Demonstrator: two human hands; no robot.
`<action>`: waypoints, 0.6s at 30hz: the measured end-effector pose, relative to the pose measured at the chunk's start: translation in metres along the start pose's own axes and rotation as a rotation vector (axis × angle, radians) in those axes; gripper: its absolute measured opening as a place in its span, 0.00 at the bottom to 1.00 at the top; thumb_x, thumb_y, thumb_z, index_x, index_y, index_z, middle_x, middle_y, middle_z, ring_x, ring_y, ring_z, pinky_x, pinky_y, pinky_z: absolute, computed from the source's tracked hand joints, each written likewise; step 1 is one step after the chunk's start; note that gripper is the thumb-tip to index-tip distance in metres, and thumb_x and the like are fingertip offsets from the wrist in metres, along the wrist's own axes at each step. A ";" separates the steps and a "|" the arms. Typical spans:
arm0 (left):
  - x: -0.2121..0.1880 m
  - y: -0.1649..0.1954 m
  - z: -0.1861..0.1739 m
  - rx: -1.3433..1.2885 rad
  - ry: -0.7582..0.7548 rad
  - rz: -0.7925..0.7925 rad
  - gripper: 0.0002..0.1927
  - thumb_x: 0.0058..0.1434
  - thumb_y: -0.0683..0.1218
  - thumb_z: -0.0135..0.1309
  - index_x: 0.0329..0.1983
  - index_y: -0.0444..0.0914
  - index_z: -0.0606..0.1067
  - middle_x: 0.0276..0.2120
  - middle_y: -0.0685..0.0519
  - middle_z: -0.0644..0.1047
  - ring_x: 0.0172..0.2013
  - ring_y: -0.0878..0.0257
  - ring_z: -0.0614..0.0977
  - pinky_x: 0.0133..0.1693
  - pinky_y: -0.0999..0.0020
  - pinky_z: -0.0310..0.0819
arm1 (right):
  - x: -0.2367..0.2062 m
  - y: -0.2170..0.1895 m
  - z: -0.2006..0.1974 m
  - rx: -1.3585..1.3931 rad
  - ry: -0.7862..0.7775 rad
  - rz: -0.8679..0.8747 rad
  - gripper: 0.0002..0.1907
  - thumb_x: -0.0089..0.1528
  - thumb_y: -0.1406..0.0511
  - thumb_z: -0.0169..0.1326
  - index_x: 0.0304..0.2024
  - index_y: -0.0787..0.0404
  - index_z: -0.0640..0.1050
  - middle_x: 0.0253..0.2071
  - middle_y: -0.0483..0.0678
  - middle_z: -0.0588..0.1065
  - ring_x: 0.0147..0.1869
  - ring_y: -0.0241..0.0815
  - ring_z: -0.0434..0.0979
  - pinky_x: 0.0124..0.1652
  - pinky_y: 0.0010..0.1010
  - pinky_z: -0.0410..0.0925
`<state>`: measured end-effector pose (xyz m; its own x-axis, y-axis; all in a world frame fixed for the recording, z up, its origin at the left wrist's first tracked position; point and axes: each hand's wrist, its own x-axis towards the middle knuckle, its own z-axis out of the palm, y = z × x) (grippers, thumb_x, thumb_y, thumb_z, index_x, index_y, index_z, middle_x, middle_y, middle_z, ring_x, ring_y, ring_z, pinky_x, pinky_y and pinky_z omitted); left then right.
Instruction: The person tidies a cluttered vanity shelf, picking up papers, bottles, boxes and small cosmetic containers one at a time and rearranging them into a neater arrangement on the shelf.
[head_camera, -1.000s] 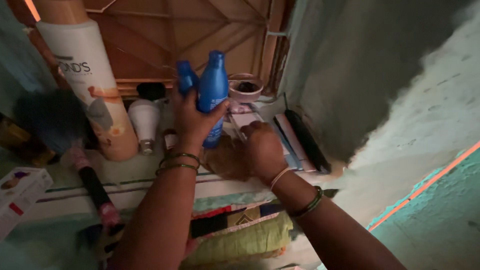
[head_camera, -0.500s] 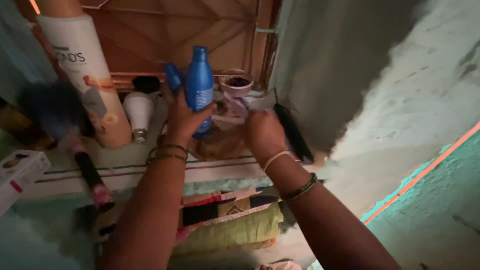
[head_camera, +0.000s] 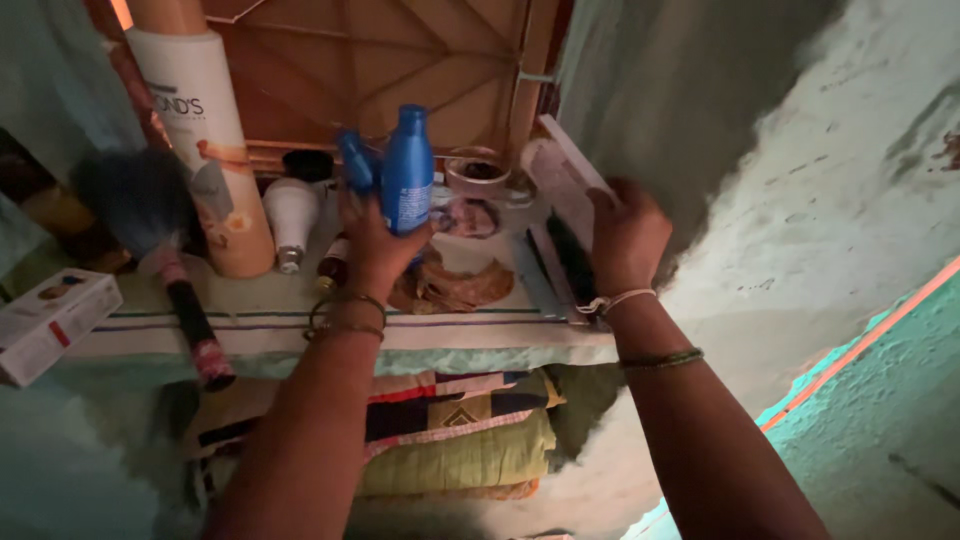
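Right hand (head_camera: 625, 235) shifted rightward; glossy blue bottles (head_camera: 405, 175) upright.

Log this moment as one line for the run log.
left hand: holds two blue bottles | right hand: grips flat white board | shelf: bulb, brush

The left hand (head_camera: 372, 240) is closed around two blue bottles (head_camera: 405, 175), holding them upright above a shelf (head_camera: 300, 320). The right hand (head_camera: 625, 235) grips the edge of a flat whitish board (head_camera: 560, 165) that tilts up near the wall. On the shelf stand a tall cream bottle (head_camera: 210, 140), a light bulb (head_camera: 290, 220), a small round tin (head_camera: 477, 170) and a dark brush (head_camera: 150, 215). A small box (head_camera: 50, 320) lies at the far left, and folded cloths (head_camera: 450, 440) lie below the shelf.
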<state>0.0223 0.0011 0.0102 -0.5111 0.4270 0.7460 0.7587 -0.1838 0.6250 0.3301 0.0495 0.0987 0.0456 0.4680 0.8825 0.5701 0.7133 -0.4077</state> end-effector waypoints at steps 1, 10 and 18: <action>0.000 0.001 0.002 -0.019 -0.009 -0.017 0.49 0.44 0.59 0.76 0.65 0.34 0.68 0.68 0.27 0.53 0.61 0.30 0.69 0.60 0.43 0.69 | 0.000 -0.001 -0.003 -0.050 0.007 -0.114 0.12 0.65 0.63 0.61 0.47 0.63 0.82 0.42 0.60 0.80 0.45 0.61 0.81 0.45 0.45 0.73; -0.002 0.005 0.001 -0.141 0.003 0.012 0.46 0.51 0.54 0.74 0.64 0.33 0.62 0.69 0.30 0.55 0.65 0.30 0.66 0.60 0.42 0.68 | -0.044 -0.021 0.007 -0.413 -0.070 -0.436 0.09 0.63 0.57 0.60 0.39 0.54 0.80 0.31 0.49 0.76 0.35 0.53 0.78 0.33 0.45 0.71; -0.009 0.007 0.006 -0.176 0.020 0.078 0.50 0.52 0.50 0.71 0.70 0.29 0.56 0.64 0.32 0.63 0.62 0.35 0.69 0.61 0.45 0.67 | -0.088 -0.040 0.056 -0.231 -0.190 -0.564 0.16 0.57 0.67 0.56 0.49 0.56 0.78 0.41 0.48 0.76 0.43 0.53 0.77 0.40 0.44 0.72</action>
<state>0.0348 0.0015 0.0059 -0.4623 0.3883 0.7972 0.7150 -0.3685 0.5941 0.2575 0.0089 0.0239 -0.4473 0.1528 0.8812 0.6274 0.7558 0.1874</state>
